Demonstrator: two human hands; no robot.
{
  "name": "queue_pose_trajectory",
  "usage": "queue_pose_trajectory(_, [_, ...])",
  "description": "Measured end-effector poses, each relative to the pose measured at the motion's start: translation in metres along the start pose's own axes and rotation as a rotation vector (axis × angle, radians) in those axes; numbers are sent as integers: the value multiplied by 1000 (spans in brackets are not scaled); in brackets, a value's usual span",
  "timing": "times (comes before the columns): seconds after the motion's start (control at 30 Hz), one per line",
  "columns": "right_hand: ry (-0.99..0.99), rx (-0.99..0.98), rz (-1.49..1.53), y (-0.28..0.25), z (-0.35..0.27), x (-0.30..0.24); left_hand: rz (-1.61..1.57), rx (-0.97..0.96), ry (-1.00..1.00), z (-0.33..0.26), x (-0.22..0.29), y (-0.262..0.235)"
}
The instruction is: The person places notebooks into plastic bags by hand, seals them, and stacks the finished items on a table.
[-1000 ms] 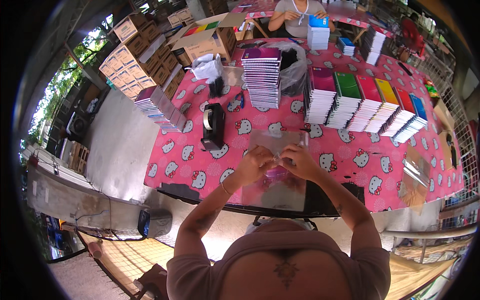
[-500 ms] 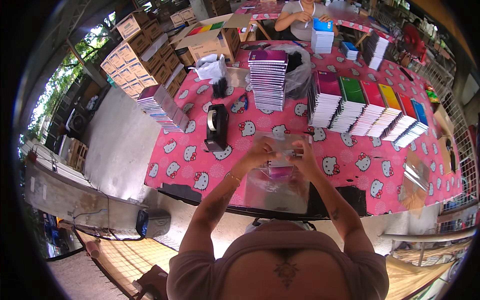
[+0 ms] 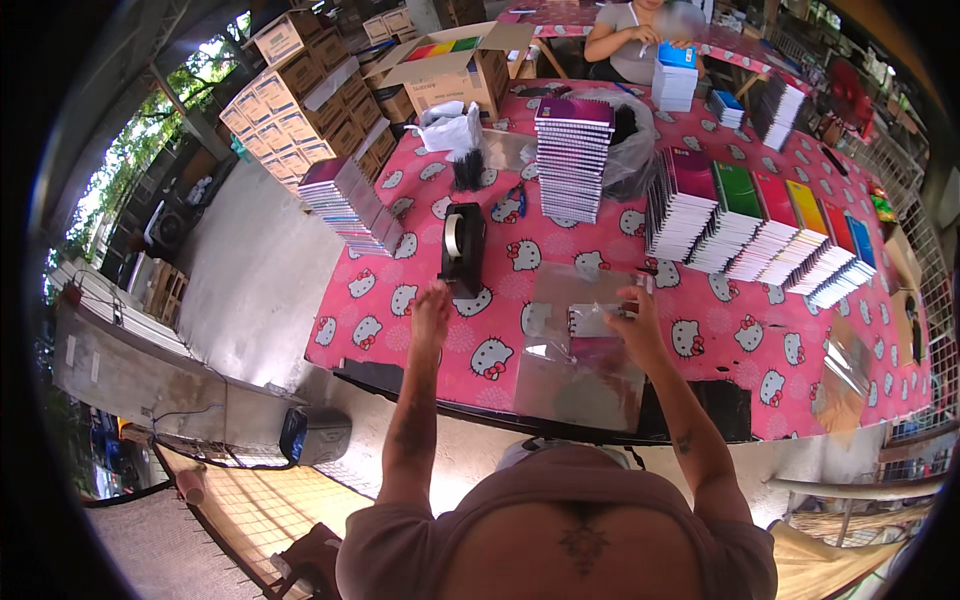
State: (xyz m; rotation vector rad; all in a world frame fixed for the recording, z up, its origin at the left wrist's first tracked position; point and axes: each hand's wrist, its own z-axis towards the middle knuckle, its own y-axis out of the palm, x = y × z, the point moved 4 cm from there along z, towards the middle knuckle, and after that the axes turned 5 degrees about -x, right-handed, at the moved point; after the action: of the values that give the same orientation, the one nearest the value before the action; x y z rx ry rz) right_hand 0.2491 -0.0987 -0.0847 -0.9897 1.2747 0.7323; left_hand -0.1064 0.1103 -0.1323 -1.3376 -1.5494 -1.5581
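Left grip (image 3: 431, 315), closure unclear, just beside near end of tape dispenser (image 3: 469, 250), long axis running away; right grip (image 3: 638, 325) parted beside notebook (image 3: 592, 323).

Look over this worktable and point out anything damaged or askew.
The pink tablecloth looks torn or worn along the near edge: black patches show on either side of the clear plastic sheet, breaking up the cartoon print that covers the rest.

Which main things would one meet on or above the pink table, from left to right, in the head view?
Leftmost notebook stack, left hand, tape dispenser, tall purple-topped stack, right hand, row of notebook stacks.
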Motion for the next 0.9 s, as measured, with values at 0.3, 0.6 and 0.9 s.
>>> queue_pose_trajectory(0.3, [-73,80,-78,1,2,6,1947,-82,458,-18,109,104])
queue_pose_trajectory(0.6, [-17,25,26,9,-2,4,1544,-1450,340,-27,32,298])
queue_pose_trajectory(0.9, [156,45,568,4,-31,15,856,-1063,-207,13,-33,232])
